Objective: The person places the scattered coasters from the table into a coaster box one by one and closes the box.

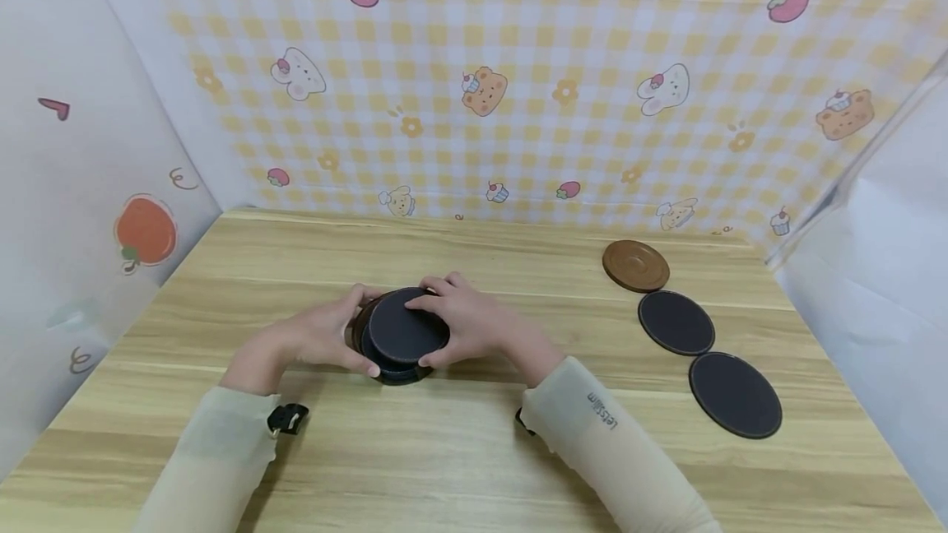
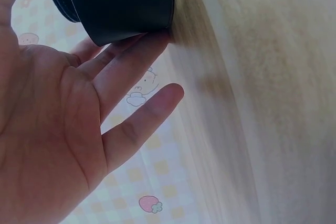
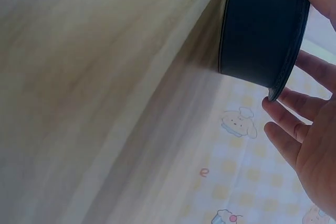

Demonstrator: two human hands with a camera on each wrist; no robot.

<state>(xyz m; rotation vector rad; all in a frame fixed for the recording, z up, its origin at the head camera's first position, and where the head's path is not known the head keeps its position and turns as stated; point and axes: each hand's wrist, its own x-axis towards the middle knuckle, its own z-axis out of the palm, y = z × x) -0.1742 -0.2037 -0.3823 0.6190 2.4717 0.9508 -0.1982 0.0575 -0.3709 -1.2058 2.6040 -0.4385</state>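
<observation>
Left of centre on the table stands a round black coaster holder, its smooth side wall large in the left wrist view. My left hand grips the holder from the left, thumb at the front and fingers round the far side. A round black coaster lies tilted over the holder's top. My right hand pinches that coaster by its edge, thumb in front, with one finger across its face. Its rim overhangs the holder wall in the right wrist view. A brown edge shows at the holder's left side.
To the right, a brown round coaster and two black round coasters, one in the middle and one nearest, lie in a slanting row. Behind the wooden table hangs a yellow checked cloth with cartoon prints.
</observation>
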